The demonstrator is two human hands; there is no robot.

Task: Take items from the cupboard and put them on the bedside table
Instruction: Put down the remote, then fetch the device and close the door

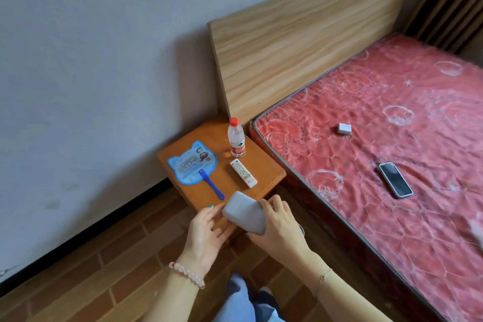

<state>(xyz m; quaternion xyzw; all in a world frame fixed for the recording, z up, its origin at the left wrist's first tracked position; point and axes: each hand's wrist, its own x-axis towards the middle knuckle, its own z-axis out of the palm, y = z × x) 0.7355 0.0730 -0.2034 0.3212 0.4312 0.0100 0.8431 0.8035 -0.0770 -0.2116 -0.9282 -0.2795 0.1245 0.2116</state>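
Right hand (pixel 279 225) curls round the grey case (pixel 245 213) over the bedside table's (pixel 227 183) near edge, while the left hand (pixel 206 230), fingers straight, touches the case's other side.

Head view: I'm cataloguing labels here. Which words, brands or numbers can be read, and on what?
Blue cat-shaped plastic fan: printed text, too blurred to read.
Clear plastic bottle, red label: too small to read.
White remote control: button marks too small.
Grey rounded case: no text visible.
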